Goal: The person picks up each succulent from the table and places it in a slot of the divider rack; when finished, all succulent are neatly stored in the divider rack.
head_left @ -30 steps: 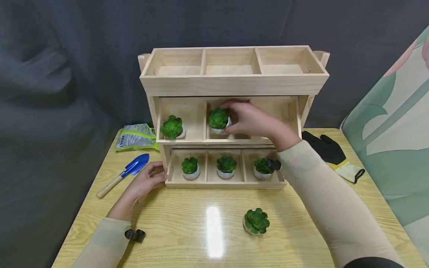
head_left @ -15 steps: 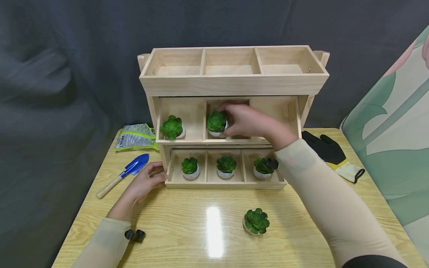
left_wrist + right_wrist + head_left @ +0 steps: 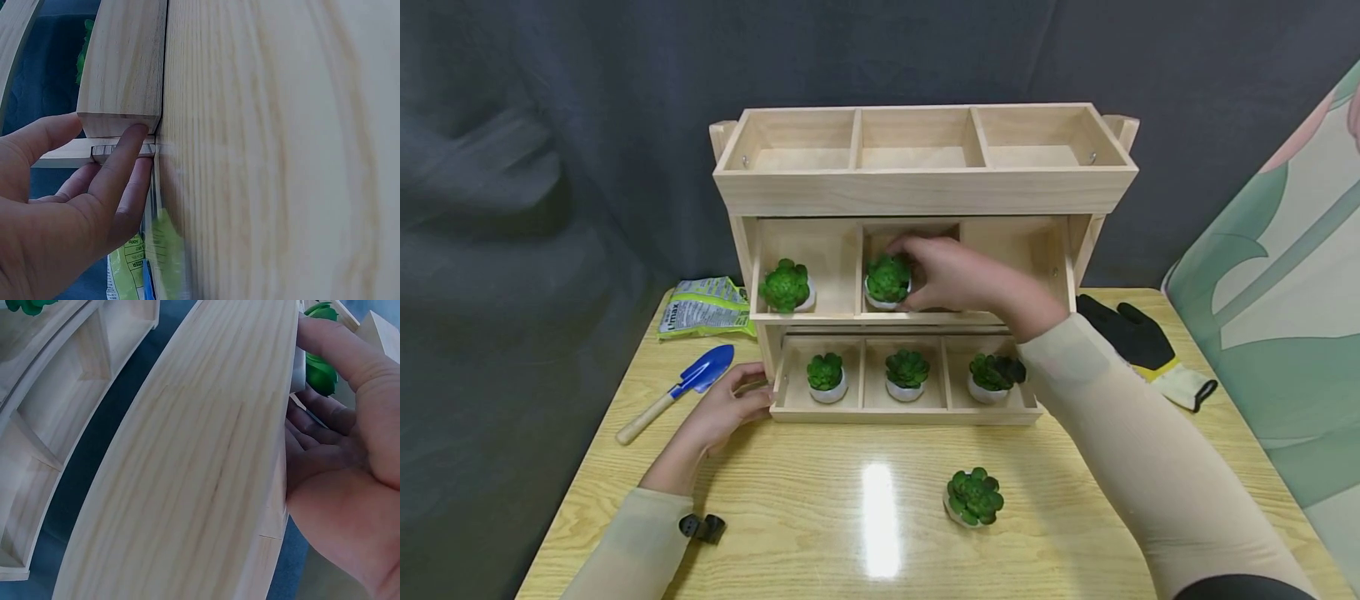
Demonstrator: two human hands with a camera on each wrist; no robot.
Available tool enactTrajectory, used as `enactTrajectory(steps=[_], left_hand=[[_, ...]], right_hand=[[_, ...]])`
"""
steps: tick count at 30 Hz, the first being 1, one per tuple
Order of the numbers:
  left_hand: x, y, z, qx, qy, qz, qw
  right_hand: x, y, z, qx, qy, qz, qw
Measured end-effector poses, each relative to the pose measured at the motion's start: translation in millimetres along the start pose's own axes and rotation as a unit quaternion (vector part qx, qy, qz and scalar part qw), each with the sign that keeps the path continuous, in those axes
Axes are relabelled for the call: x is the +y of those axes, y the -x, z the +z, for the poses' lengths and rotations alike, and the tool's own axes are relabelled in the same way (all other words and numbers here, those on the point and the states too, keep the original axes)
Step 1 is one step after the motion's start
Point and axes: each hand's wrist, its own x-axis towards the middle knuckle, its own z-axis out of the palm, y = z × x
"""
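Note:
In the head view my right hand (image 3: 951, 271) pinches a small potted succulent (image 3: 887, 279) in the middle compartment of the stand's middle tier. The right wrist view shows this succulent's green leaves (image 3: 320, 374) beside the thumb, partly behind the tier's front board (image 3: 187, 456). My left hand (image 3: 730, 404) holds the lower left end of the three-tier wooden plant stand (image 3: 925, 192), thumb and fingers around the corner of the bottom tray (image 3: 122, 69). Another succulent (image 3: 786, 285) stands in the middle tier's left compartment. One more succulent (image 3: 973, 497) stands on the table in front.
Three succulents, among them a middle one (image 3: 906, 372), fill the bottom tier. A blue trowel (image 3: 700, 371) and a green-grey bag (image 3: 707, 308) lie left of the stand. A black and yellow glove (image 3: 1138, 346) lies at its right. Dark cloth (image 3: 880, 50) hangs behind.
My right hand has shifted slightly left, and the succulent in it has come down and now sits more upright in the middle compartment. The left hand has stayed in place.

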Motion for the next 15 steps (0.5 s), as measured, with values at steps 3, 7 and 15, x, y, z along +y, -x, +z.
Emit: enactTrajectory(steps=[3, 7, 15], left_hand=[[0.8, 0.9, 0.9, -0.001, 0.001, 0.004, 1.0], [1.3, 1.6, 1.3, 0.002, 0.002, 0.002, 1.0], [0.2, 0.8, -0.5, 0.003, -0.001, 0.0, 1.0]], right_hand=[[0.2, 1.7, 0.0, -0.001, 0.001, 0.001, 1.0], [1.1, 4.5, -0.2, 0.001, -0.006, 0.0, 1.0], [4.3, 11.5, -0.9, 0.002, -0.052, -0.004, 0.9986]])
